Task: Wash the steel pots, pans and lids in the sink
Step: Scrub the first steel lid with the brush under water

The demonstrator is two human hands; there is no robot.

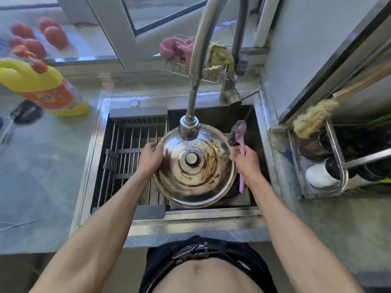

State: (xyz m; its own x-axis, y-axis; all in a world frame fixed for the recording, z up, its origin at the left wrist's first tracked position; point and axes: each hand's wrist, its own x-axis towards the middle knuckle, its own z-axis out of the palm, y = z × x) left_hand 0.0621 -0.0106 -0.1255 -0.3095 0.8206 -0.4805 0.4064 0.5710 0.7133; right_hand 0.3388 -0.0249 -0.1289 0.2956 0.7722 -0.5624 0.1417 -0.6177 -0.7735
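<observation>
head view: we're gripping the steel lid (193, 166) by its rim on both sides. our left hand (150, 158) is curling round the left edge, and our right hand (246, 160) is pinching the right edge while also holding the pink-handled scrubber (240, 142) in the same fist. so neither hand is free.

the lid is sitting over the sink (261, 144), dome side up, knob (191, 158) facing us, right under the faucet head (189, 129). a thin stream is landing just above the knob. part of the lid is overlapping the rack (131, 153) on the sink's left half.

the bit that matters: the brown burnt streaks (211, 157) are lying on the right side of the dome, between the knob and our right hand. the scrubber's handle is running near-to-far along the lid's right rim, with the wire-wool head at the far end, just off the edge. so the right hand is clearly the nearer one, and we're guessing it needs to let go of the rim and swing the head inward while the left is keeping the lid steady.
</observation>
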